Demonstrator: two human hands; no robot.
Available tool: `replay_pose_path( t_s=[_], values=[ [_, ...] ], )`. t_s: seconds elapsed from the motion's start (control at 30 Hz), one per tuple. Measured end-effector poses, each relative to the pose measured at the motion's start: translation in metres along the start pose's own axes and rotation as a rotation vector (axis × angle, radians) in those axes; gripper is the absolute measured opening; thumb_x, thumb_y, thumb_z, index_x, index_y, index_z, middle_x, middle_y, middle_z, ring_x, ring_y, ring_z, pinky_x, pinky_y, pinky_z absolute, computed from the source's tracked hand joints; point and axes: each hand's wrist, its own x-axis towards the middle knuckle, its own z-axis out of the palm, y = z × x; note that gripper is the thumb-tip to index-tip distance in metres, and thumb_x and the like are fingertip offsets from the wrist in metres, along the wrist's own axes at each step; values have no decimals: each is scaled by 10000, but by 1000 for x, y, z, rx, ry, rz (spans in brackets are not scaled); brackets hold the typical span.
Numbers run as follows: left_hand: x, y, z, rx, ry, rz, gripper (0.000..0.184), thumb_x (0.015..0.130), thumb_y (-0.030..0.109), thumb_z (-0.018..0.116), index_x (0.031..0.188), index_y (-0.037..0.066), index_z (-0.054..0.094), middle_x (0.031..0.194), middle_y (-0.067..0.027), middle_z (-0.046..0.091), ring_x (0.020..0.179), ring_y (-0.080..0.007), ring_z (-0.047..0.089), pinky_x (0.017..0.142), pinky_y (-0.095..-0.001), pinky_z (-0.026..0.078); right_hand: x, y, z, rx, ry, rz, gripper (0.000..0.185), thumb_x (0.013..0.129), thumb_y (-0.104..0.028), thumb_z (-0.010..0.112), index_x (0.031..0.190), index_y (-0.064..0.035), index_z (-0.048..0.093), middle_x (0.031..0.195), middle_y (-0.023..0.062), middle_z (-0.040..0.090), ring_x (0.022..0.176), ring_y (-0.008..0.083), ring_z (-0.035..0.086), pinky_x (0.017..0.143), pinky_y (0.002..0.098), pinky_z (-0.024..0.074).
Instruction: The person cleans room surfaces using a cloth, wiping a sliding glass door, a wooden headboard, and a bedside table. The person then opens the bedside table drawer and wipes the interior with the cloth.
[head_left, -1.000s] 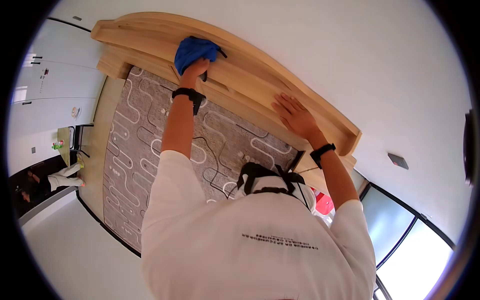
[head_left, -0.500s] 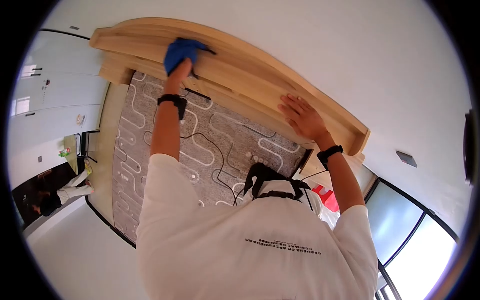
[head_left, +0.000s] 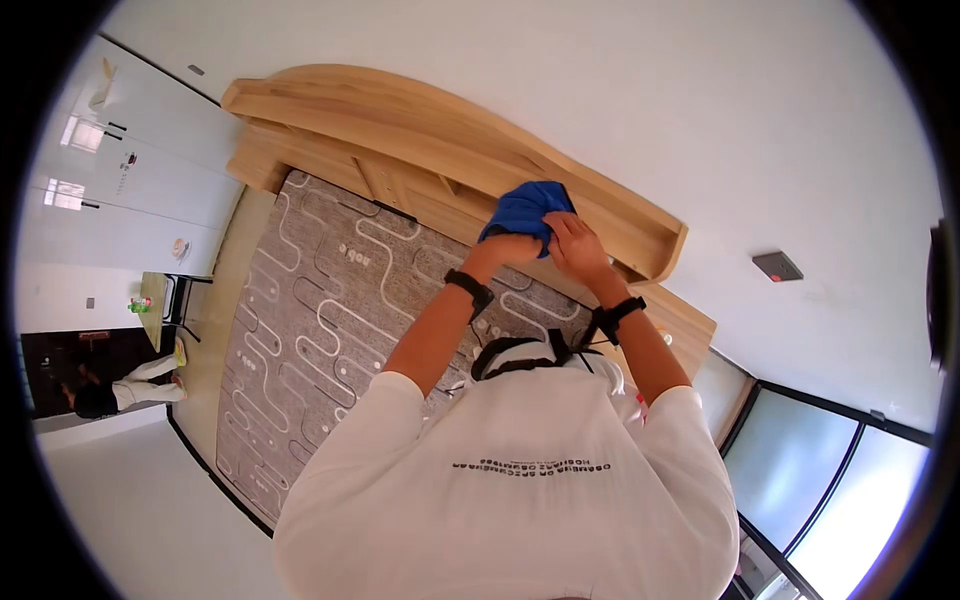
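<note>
A blue cloth (head_left: 525, 208) is bunched up in front of the long wooden headboard shelf (head_left: 400, 115), near its right part. My left hand (head_left: 515, 248) is closed on the cloth from below, its fingers mostly hidden by the fabric. Beside it, my right hand (head_left: 577, 247) has its fingertips pressed on the cloth's right edge, so both hands hold it. Each wrist wears a black band.
Below the shelf lies a grey patterned mattress (head_left: 330, 290). White cabinets (head_left: 130, 190) line the left wall, with a small table (head_left: 152, 308) and another person (head_left: 120, 392) farther off. A wall socket (head_left: 778, 266) and frosted door panels (head_left: 800, 465) are at right.
My left hand has carried the blue cloth rightward along the shelf to my right hand. My right hand has left its flat rest on the wood and now grips the cloth. The view has shifted.
</note>
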Motion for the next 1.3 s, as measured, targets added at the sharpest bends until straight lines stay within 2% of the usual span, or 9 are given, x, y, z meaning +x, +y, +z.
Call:
replay_pose_path(
  t_s=[0.07,0.3,0.5,0.7,0.8,0.87,1.1,1.2,1.3],
  values=[
    [-5,42,-11,-259,363,-11,248,853,208,568,972,6,649,925,-190,683,843,-329,652,768,-433,508,-26,-2,-21,-19,-41,122,397,799,-43,578,1193,-31,530,1144,174,591,1079,369,575,872,451,514],
    [31,95,-10,-362,403,142,321,834,208,584,1088,20,638,988,-226,664,888,-370,637,794,-437,509,-71,10,-65,-171,-124,414,707,762,-72,634,1417,-41,367,1279,222,518,1163,402,538,941,466,488],
    [16,73,-13,-344,365,-105,319,781,194,628,1052,24,638,1015,-239,654,930,-396,632,795,-468,514,-49,10,-34,-414,-161,452,861,738,-153,732,1490,-114,315,1453,287,350,1326,449,392,1058,501,390],
    [-20,-7,-10,-369,715,-219,252,763,179,627,929,-7,662,854,-273,643,801,-420,636,747,-472,524,19,10,18,-378,-158,289,766,771,-179,696,1472,-158,388,1401,319,371,1265,460,425,1056,514,370],
    [-31,-52,-13,-410,678,-423,260,761,178,628,940,-7,668,959,-246,661,903,-405,629,823,-495,502,52,-2,46,-418,-177,342,697,820,-231,658,1468,-177,408,1402,313,379,1266,460,422,1057,520,366],
    [-49,-49,-19,-50,953,-441,282,747,179,645,974,16,683,1111,-220,645,1055,-374,589,948,-526,436,65,-7,57,-422,-167,321,641,844,-233,636,1454,-206,440,1393,323,388,1250,471,434,1048,527,372],
    [-28,-16,-18,34,826,-649,379,733,226,686,1075,62,696,1244,-228,582,1233,-438,473,1065,-629,290,59,5,42,-298,-99,332,490,838,-185,620,1324,-162,561,1279,224,522,1119,405,571,909,487,502],
    [-13,10,-19,32,526,-646,439,723,299,720,1103,80,699,1348,-248,506,1336,-472,350,1042,-719,232,28,12,13,-172,-15,384,320,830,-132,584,1148,-103,585,1156,188,588,981,416,621,805,502,529],
    [19,36,-13,77,445,-327,545,717,397,746,1171,104,676,1490,-228,360,1399,-444,267,1049,-745,180,-14,4,-29,-189,-9,529,284,829,-106,551,1108,-57,551,1137,209,591,951,442,616,776,540,514]
  ],
)
